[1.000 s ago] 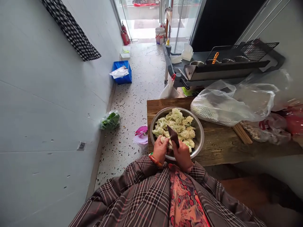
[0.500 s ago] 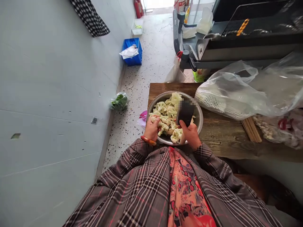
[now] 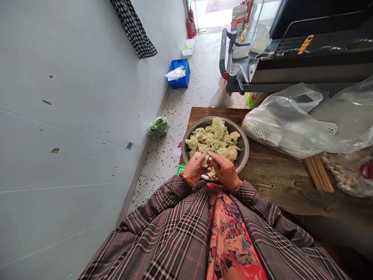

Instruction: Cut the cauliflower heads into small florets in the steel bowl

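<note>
A wide metal bowl [image 3: 246, 149] full of cauliflower florets [image 3: 217, 138] stands on the wooden table. Over its near rim, my left hand [image 3: 194, 168] is closed round a cauliflower piece [image 3: 204, 160]. My right hand [image 3: 226, 171] grips a knife [image 3: 206, 150], whose blade shows edge-on as a thin line beside that piece. Both hands are close together, almost touching. My fingers hide most of the knife's handle.
Clear plastic bags [image 3: 285, 124] and wooden sticks [image 3: 319, 174] lie on the table [image 3: 271, 182] to the right. A dark cart [image 3: 291, 77] stands behind. On the floor at left are a bag of greens [image 3: 159, 127] and a blue crate [image 3: 183, 81].
My right hand has moved left and turned, so the dark broad blade now shows edge-on at the cauliflower piece. My left hand has come slightly nearer my body. The view has shifted.
</note>
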`<action>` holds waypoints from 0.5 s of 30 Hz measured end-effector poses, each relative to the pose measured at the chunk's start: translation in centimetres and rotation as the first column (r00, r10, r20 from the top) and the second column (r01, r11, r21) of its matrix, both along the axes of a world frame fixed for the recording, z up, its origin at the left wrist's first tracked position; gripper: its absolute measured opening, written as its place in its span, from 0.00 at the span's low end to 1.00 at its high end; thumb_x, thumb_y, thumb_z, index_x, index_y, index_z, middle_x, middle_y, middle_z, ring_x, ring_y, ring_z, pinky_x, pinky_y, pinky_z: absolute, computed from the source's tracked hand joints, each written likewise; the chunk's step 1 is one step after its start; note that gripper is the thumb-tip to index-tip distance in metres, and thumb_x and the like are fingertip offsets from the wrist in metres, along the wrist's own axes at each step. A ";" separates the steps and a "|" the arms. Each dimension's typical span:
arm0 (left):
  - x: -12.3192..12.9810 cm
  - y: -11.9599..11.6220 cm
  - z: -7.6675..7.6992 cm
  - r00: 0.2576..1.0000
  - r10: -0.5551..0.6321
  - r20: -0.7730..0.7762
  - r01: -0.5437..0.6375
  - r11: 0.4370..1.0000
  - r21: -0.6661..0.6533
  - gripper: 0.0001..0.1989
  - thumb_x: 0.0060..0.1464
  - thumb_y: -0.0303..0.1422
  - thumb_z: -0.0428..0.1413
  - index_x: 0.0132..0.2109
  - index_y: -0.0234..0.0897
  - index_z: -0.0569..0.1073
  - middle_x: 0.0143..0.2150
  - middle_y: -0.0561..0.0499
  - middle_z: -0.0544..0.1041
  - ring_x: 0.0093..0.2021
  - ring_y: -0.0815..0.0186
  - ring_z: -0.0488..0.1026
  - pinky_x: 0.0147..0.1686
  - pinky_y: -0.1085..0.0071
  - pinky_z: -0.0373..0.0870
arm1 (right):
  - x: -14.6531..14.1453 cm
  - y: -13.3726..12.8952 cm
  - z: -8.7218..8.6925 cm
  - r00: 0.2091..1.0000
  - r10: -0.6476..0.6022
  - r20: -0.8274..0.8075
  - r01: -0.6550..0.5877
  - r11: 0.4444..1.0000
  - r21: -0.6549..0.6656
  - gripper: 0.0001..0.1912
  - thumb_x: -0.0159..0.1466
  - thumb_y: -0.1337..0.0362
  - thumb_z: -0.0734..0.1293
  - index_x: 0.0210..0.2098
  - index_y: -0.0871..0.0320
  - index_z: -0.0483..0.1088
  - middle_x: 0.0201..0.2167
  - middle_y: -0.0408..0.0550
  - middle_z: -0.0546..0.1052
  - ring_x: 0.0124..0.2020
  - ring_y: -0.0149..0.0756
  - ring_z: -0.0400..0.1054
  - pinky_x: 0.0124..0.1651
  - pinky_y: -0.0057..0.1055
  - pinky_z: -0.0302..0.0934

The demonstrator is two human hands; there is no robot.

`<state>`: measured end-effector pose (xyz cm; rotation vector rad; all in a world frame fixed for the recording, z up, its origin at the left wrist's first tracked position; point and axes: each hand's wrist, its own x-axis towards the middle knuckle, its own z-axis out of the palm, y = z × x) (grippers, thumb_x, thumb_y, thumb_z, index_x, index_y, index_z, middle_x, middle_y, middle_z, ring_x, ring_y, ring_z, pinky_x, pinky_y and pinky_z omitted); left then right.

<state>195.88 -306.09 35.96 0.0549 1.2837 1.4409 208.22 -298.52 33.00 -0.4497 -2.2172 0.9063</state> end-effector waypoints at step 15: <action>3.1 -2.2 -0.8 0.979 -0.075 -0.190 0.096 0.990 0.101 0.19 0.46 0.42 0.63 0.36 0.37 0.64 0.23 0.56 0.71 0.21 0.71 0.68 0.22 0.72 0.67 | 0.3 0.1 -1.9 0.971 -0.141 0.192 0.183 0.958 -0.220 0.23 0.68 0.50 0.57 0.29 0.58 0.73 0.23 0.49 0.76 0.25 0.36 0.69 0.30 0.30 0.61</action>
